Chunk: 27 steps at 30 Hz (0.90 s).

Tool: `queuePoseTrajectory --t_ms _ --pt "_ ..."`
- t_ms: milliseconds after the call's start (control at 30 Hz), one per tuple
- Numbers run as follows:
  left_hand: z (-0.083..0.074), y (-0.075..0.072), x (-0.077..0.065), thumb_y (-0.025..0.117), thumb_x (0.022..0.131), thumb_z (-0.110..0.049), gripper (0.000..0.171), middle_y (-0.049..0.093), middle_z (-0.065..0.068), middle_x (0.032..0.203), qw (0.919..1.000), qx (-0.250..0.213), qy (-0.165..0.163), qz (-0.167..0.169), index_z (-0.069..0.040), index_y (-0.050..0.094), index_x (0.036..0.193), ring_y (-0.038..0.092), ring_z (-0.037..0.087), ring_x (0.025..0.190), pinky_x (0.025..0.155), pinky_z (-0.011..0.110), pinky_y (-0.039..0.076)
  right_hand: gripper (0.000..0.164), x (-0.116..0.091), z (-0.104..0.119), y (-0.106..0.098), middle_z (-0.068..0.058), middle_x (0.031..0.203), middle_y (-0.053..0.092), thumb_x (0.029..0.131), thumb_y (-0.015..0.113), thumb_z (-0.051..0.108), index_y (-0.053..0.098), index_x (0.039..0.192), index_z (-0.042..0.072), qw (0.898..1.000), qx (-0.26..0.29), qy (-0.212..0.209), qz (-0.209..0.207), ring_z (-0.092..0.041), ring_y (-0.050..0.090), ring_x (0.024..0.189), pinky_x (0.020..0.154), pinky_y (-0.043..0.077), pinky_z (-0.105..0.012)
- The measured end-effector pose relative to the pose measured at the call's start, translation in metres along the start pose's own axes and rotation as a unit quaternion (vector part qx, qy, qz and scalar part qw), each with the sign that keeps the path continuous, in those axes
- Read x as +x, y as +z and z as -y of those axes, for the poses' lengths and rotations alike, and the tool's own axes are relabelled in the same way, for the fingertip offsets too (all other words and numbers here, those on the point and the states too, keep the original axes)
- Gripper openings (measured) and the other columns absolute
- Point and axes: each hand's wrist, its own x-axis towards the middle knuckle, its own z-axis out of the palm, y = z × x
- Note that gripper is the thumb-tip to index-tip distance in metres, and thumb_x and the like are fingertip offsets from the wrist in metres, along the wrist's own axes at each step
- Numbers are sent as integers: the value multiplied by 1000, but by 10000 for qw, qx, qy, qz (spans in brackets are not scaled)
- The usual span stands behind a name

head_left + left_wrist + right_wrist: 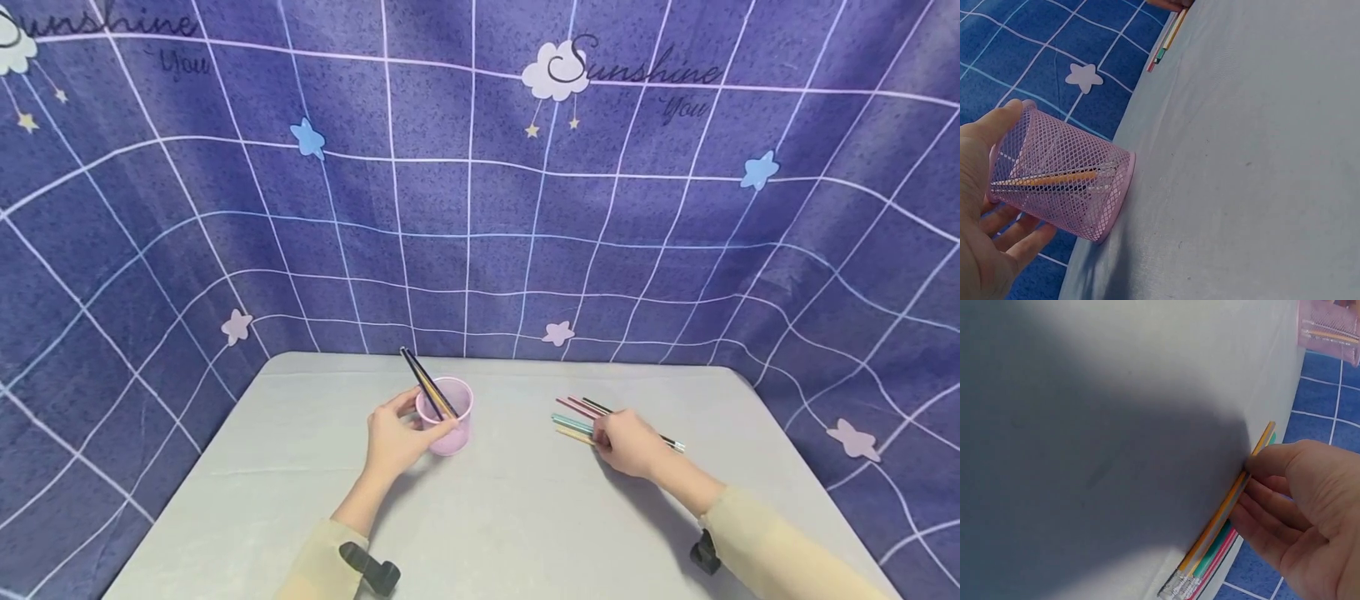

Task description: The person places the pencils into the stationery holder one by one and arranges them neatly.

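Note:
My left hand (393,442) grips a pink mesh pencil cup (452,437), thumb at the rim and fingers around the far side. The cup stands on the table, and a few dark and yellow pencils (426,379) lean in it towards the back left. On the right, my right hand (632,443) pinches a yellow pencil (1215,520) between thumb and fingers, low over the tabletop. Beside that pencil lie teal pencils (568,422), red pencils (576,408) and a black pencil (596,405), partly hidden by the hand.
A pale cloth covers the table (495,533). Behind it and at both sides hangs a blue-purple curtain (435,192) with grid lines, stars and clouds. Dark straps sit at both wrists, over light sleeves (787,542).

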Motion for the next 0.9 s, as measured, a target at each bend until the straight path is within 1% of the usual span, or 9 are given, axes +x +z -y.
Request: queuePoseTrajectory --t_ms 133,200,300,367,433,567,700,767,900 --pt "1 0 0 104 65 -25 74 80 21 118 10000 51 20 12 0 74 128 79 39 107 82 33 71 14 -1 0 1 7 72 72 83 79 -2 75 82 12 9999 53 48 95 -6 68 67 61 61 -20" --pt "2 0 -1 104 65 -25 74 80 21 118 10000 63 16 9 0 74 128 79 39 107 82 32 71 15 0 1 0 8 71 71 81 78 -2 73 80 13 10000 78 44 38 -4 65 66 60 60 -20" --pt "1 -1 -1 105 64 -24 75 79 21 118 10000 43 -11 8 0 74 129 79 39 107 83 36 71 16 5 3 -7 10 69 68 78 79 -1 72 79 13 9998 140 -46 -138 -1 60 64 59 57 -19" --pt "1 -1 -1 105 64 -24 75 79 21 118 10000 25 -3 -1 0 74 129 79 39 107 84 38 71 15 12 5 -14 10 69 67 78 78 -1 71 79 13 9993 251 -36 -272 0 57 63 57 56 -18" --pt "0 -1 0 105 64 -24 75 80 20 118 10000 14 -2 -5 -1 74 129 79 39 107 84 38 71 14 20 7 -22 10 68 67 79 78 -1 72 79 12 9985 413 20 -363 0 55 62 56 54 -17" --pt "1 0 1 105 64 -24 74 80 20 117 10000 -19 -12 -12 -2 75 128 79 39 106 82 34 71 12 37 11 -37 9 67 68 81 77 1 73 79 12 9944 862 165 -581 0 55 61 55 52 -17" --pt "3 1 1 105 65 -25 75 80 22 116 10000 -23 -50 -15 0 74 129 79 40 105 82 32 71 5 53 17 -49 8 67 69 81 76 5 73 81 9 9906 1033 45 -900 0 57 61 56 53 -18" --pt "3 1 1 104 65 -25 75 80 22 117 10000 -26 -56 -20 0 74 129 79 40 105 82 33 71 4 61 22 -54 7 69 70 81 75 6 73 83 9 9885 1123 20 -1014 0 59 62 56 55 -19" --pt "2 0 0 105 64 -24 75 79 21 118 10000 -26 -60 -4 1 74 129 79 40 106 82 34 71 6 73 37 -64 6 72 72 84 72 7 71 88 11 9851 1403 166 -977 -3 63 64 58 57 -19"
